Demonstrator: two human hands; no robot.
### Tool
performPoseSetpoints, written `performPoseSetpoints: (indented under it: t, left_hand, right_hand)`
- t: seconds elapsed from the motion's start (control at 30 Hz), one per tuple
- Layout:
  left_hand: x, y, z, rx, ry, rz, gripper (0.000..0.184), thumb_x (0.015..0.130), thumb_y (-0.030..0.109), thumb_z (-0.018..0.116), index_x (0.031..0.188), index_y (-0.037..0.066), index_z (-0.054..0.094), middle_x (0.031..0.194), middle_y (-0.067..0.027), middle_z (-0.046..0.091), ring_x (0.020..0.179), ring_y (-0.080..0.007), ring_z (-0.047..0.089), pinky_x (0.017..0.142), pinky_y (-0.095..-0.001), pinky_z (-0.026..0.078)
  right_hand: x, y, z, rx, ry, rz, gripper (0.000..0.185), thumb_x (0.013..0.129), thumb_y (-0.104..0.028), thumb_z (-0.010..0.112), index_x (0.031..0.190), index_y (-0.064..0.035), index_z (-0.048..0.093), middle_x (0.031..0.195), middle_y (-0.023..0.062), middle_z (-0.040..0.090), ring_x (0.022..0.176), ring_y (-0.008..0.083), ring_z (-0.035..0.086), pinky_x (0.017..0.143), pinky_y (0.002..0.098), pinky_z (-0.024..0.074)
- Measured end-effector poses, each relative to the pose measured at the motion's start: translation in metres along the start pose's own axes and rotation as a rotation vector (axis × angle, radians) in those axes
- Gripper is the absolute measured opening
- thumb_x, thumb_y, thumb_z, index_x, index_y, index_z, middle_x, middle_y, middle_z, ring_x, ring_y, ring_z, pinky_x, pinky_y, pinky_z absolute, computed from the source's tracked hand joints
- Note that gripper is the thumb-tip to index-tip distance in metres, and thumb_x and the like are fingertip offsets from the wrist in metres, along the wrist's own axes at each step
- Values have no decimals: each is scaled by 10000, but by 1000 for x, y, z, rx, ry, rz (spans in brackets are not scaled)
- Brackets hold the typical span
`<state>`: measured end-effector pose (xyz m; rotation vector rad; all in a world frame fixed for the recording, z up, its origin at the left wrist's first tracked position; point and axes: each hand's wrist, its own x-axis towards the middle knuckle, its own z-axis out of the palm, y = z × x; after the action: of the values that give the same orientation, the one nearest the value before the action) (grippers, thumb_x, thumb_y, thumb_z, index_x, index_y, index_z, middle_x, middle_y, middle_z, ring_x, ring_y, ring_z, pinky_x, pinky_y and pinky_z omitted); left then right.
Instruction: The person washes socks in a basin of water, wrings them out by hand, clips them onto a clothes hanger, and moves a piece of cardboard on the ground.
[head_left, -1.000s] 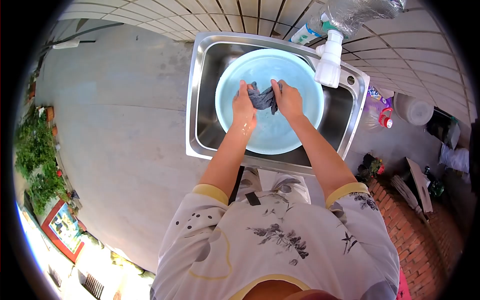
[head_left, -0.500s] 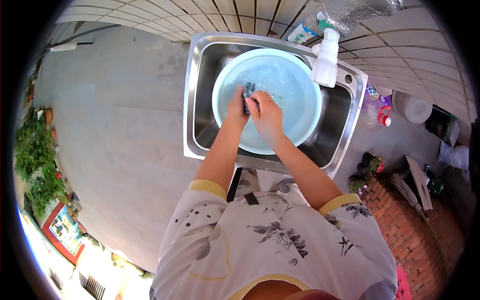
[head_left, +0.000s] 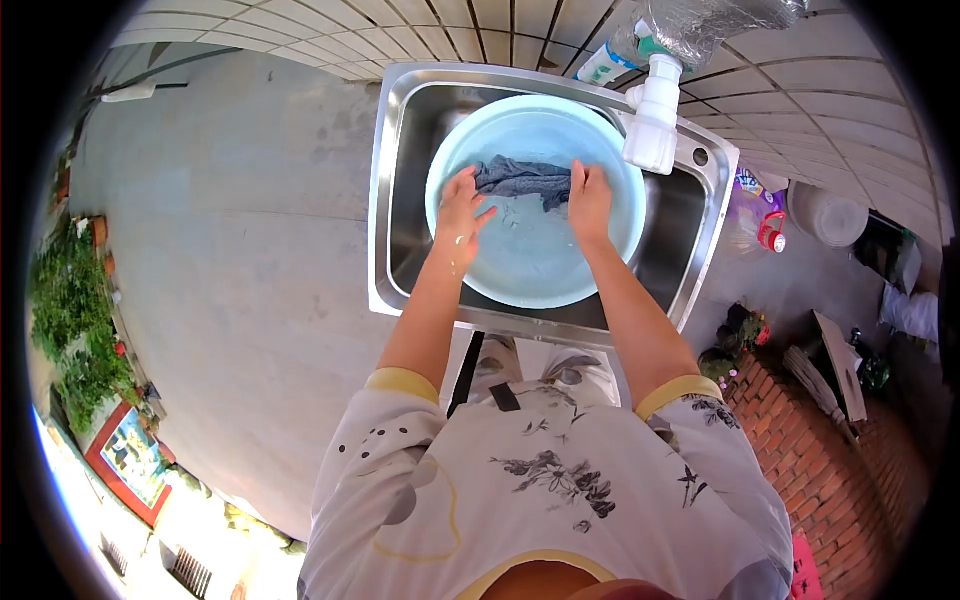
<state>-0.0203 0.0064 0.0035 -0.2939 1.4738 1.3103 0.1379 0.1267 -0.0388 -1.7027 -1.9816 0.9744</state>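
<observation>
A wet dark grey cloth (head_left: 525,182) lies stretched out sideways in the water of a light blue basin (head_left: 437,150). At its left end is my left hand (head_left: 460,212), the fingers spread and the thumb standing apart, fingertips against the cloth's edge. My right hand (head_left: 590,203) is closed on the cloth's right end, thumb and fingers pinching it. Part of the cloth dips under the water between the hands. White suds cling to my left wrist.
The basin sits inside a stainless steel sink (head_left: 385,190). A white pipe fitting (head_left: 652,125) hangs over the basin's right rim. Tiled wall (head_left: 430,42) rises behind. On the right stand a plastic bottle with a red cap (head_left: 770,235) and a white bucket (head_left: 825,215).
My hands were together over the bunched cloth at the basin's left. Now they are apart, my right hand having moved right, and the cloth is spread between them.
</observation>
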Motion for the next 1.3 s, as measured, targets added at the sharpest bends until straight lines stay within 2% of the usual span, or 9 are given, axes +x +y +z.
performPoseSetpoints:
  t: [0.13, 0.27, 0.5, 0.6, 0.7, 0.77, 1.0, 1.13, 1.3]
  left_hand:
    - [10, -13, -7, 179, -57, -93, 628, 951, 338, 581, 1495, 229, 287, 1471, -89, 359, 1297, -332, 413, 985, -541, 397]
    - [3, -12, 11, 84, -51, -75, 692, 924, 432, 608, 1484, 175, 295, 1425, -131, 392, 1229, -340, 472, 960, -539, 427]
    - [-11, 24, 29, -230, -242, -361, 661, 859, 646, 578, 1212, 90, 524, 926, -55, 619, 760, -170, 598, 634, -289, 518]
    - [21, -7, 16, -414, -471, -287, 556, 915, 586, 545, 1102, 64, 586, 893, -55, 626, 773, -145, 591, 642, -284, 509]
    - [0, -25, 31, -108, -350, 123, 372, 1003, 425, 474, 1046, 68, 573, 906, -36, 609, 810, -146, 601, 688, -311, 522]
    - [-40, -4, 68, -473, -72, -53, 358, 1029, 404, 405, 960, 86, 555, 896, -33, 585, 795, -156, 603, 711, -321, 525]
    - [-9, 1, -3, -148, -19, 9, 461, 989, 376, 499, 1347, 87, 475, 1249, -116, 545, 1191, -291, 519, 1008, -492, 397]
    - [3, -7, -9, 131, 91, -97, 617, 962, 440, 530, 1455, 121, 343, 1399, -139, 431, 1267, -381, 451, 1011, -544, 386]
    - [-3, 7, 7, 108, -16, -97, 665, 957, 486, 507, 1458, 99, 305, 1402, -147, 398, 1201, -374, 491, 900, -496, 478]
  right_hand:
    - [-35, -1, -5, -330, -565, -436, 153, 922, -138, 543, 990, -1, 536, 868, 198, 568, 950, 391, 602, 843, 458, 490]
    - [-2, 14, 16, -67, -73, 81, 162, 895, -156, 596, 983, -21, 584, 912, 178, 569, 849, 363, 629, 697, 472, 504]
    - [-93, -118, -53, 181, -199, -507, 162, 838, -169, 700, 792, -70, 581, 783, 62, 474, 625, 226, 549, 512, 331, 434]
    - [-98, -130, -50, 90, -111, -590, 196, 838, -179, 693, 732, -77, 564, 759, 69, 502, 601, 242, 542, 509, 339, 426]
    - [-64, -127, -35, 186, 6, -643, 285, 874, -253, 653, 681, -74, 543, 745, 87, 567, 581, 296, 575, 502, 383, 436]
    - [-24, -113, -16, 200, -2, -422, 350, 951, -282, 560, 706, -34, 569, 674, 153, 560, 574, 349, 532, 532, 410, 424]
    - [16, -2, 2, -45, -12, -146, 338, 975, -304, 486, 876, 3, 585, 858, 221, 572, 853, 410, 601, 679, 502, 461]
    - [-24, 13, 2, -298, -557, -421, 239, 878, -114, 571, 1101, -28, 569, 1060, 221, 528, 905, 424, 598, 750, 512, 483]
    - [-11, -15, -11, 13, -189, -284, 337, 767, 48, 614, 1075, -88, 590, 1039, 188, 502, 827, 381, 603, 698, 462, 502]
